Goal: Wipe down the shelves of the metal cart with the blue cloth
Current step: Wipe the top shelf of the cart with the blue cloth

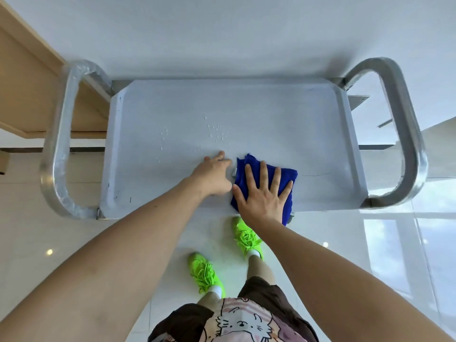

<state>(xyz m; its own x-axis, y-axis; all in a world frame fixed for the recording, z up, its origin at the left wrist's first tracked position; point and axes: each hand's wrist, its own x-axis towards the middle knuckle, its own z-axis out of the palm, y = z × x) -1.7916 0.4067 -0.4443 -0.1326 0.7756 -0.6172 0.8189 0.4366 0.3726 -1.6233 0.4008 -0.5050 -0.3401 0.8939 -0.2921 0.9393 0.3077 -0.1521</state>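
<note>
Blue cloth (265, 183), folded into a thick pad, lies on the top shelf (271, 124) of the metal cart (59, 144), near the front edge, with one corner hanging over that edge. In the head view the right hand (262, 193) presses flat on it, fingers straight and spread. The left hand (213, 177) rests on the shelf just beside the cloth's left edge, fingers extended and holding nothing. Water droplets (217, 133) bead on the shelf beyond the left hand. Below the cart, green sneakers (246, 236) stand on the glossy tiled floor (394, 243). A wooden table (29, 77) sits at the left.
</note>
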